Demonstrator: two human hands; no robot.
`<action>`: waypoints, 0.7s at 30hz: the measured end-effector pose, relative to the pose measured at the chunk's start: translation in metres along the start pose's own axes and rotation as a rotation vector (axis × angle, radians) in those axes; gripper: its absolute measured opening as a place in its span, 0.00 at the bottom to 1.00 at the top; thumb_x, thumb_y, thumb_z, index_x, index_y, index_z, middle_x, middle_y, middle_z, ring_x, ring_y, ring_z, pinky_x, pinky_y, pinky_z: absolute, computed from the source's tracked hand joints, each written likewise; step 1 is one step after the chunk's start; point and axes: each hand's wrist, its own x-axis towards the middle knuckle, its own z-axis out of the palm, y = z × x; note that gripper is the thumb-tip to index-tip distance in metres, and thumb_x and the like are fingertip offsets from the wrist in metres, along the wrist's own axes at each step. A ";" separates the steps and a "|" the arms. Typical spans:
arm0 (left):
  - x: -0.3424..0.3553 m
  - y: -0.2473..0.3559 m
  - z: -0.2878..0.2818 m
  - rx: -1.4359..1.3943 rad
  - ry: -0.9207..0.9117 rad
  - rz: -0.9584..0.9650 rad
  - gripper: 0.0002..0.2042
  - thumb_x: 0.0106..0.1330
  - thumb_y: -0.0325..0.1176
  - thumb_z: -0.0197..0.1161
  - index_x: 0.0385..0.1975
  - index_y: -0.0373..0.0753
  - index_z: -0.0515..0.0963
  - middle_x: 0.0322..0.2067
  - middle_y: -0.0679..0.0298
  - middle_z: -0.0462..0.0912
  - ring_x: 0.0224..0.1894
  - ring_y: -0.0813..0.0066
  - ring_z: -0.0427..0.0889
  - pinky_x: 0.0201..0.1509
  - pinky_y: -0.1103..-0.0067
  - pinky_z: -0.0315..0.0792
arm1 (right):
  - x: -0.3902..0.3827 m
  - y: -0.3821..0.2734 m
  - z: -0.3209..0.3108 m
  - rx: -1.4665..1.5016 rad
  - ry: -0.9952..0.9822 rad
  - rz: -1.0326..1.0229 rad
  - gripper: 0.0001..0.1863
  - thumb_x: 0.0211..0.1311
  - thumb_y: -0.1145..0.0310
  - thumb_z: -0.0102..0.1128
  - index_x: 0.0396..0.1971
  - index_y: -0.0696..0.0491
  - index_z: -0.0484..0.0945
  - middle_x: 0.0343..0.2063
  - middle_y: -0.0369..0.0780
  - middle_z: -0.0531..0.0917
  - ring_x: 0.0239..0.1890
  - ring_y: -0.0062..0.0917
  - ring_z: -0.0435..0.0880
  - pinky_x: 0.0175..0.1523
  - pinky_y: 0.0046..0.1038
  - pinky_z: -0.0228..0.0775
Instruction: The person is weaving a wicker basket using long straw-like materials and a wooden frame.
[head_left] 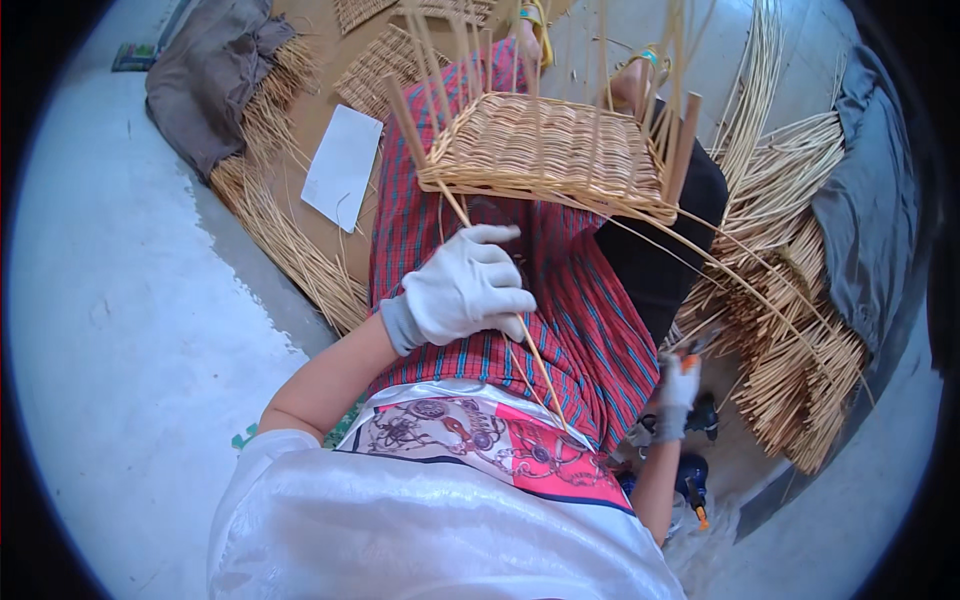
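From where I sit at the far end of the link, the view opens at left with a bundle of canes lying half under a grey cloth, then a white sheet near it. Next comes my left hand in its white glove, the grip apparently curled round a loose cane that runs up to the basket's near-left corner and trails down toward the waist. The basket itself sits over the knees, on the checked cloth, its woven base tipped toward me and its uprights standing. I judge that guiding the cane well calls for light, even tension close to the corner, without kinking it, and for pressing each pass snug while the knees steady the frame. Further right, my right hand is low beside the thigh; an orange-ended tool shows at its fingers, but blur means I can't tell how its grip stands. I'd mind the long ends crossing toward the cane pile at far right, since they could snag.
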 end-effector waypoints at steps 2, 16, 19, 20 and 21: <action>0.001 -0.002 -0.003 -0.042 0.090 0.070 0.18 0.49 0.54 0.70 0.35 0.52 0.83 0.27 0.74 0.75 0.37 0.71 0.81 0.60 0.63 0.74 | -0.038 -0.119 0.028 0.016 -0.019 -0.173 0.22 0.68 0.75 0.63 0.61 0.49 0.73 0.33 0.34 0.81 0.23 0.13 0.74 0.29 0.18 0.70; -0.023 -0.018 -0.002 -0.168 0.330 0.290 0.14 0.54 0.53 0.68 0.27 0.54 0.73 0.24 0.75 0.72 0.33 0.76 0.77 0.47 0.73 0.71 | -0.088 -0.224 0.266 -1.075 -0.124 -1.163 0.32 0.45 0.53 0.80 0.48 0.51 0.76 0.35 0.40 0.82 0.40 0.40 0.81 0.43 0.42 0.73; -0.024 -0.022 -0.007 -0.185 0.337 0.299 0.14 0.54 0.52 0.68 0.27 0.53 0.73 0.25 0.74 0.72 0.33 0.76 0.77 0.47 0.73 0.71 | -0.095 -0.222 0.260 -1.101 -0.095 -1.132 0.35 0.43 0.53 0.81 0.50 0.53 0.75 0.36 0.42 0.82 0.41 0.40 0.81 0.44 0.42 0.73; -0.023 -0.023 -0.009 -0.186 0.347 0.298 0.14 0.54 0.52 0.68 0.27 0.53 0.73 0.25 0.74 0.72 0.33 0.76 0.77 0.47 0.73 0.71 | -0.093 -0.217 0.257 -1.097 -0.049 -1.128 0.36 0.42 0.54 0.81 0.50 0.53 0.75 0.37 0.42 0.82 0.41 0.41 0.81 0.44 0.42 0.73; -0.024 -0.023 -0.011 -0.184 0.317 0.329 0.14 0.53 0.51 0.69 0.29 0.52 0.75 0.26 0.74 0.74 0.33 0.74 0.78 0.45 0.72 0.72 | -0.095 -0.216 0.257 -1.094 -0.001 -1.117 0.36 0.41 0.54 0.82 0.50 0.53 0.76 0.37 0.42 0.82 0.41 0.41 0.81 0.45 0.43 0.73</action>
